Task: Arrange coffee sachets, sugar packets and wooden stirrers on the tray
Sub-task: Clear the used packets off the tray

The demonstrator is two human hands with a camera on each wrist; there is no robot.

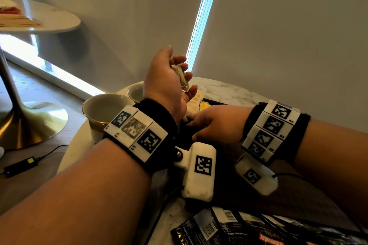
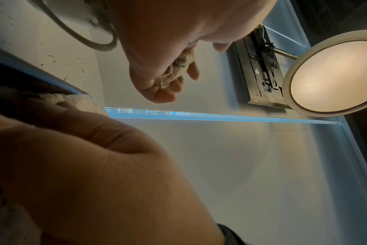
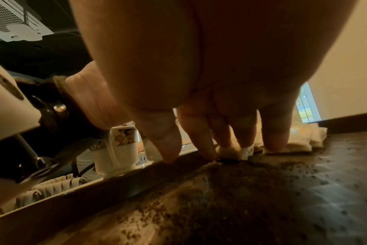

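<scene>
My left hand [image 1: 171, 77] is raised palm-up above the table and grips a bunch of crumpled beige sugar packets [image 1: 180, 74]; the left wrist view shows the same sugar packets [image 2: 174, 73] in its curled fingers. My right hand [image 1: 217, 123] reaches down into the dark tray [image 1: 185, 135]. In the right wrist view its fingertips [image 3: 207, 154] stand on the tray floor [image 3: 262, 190], and two of them touch a small white packet [image 3: 233, 151]. More pale sugar packets [image 3: 300, 140] lie at the tray's far end. Black coffee sachets [image 1: 219, 226] lie fanned out near me.
Two empty cups [image 1: 105, 109] stand left of the tray on the round marble table [image 1: 229, 89]. Brown granules are scattered over the tray floor. A floral cup [image 3: 119, 149] shows beyond the tray rim [image 3: 136, 172]. A second round table [image 1: 49, 18] stands far left.
</scene>
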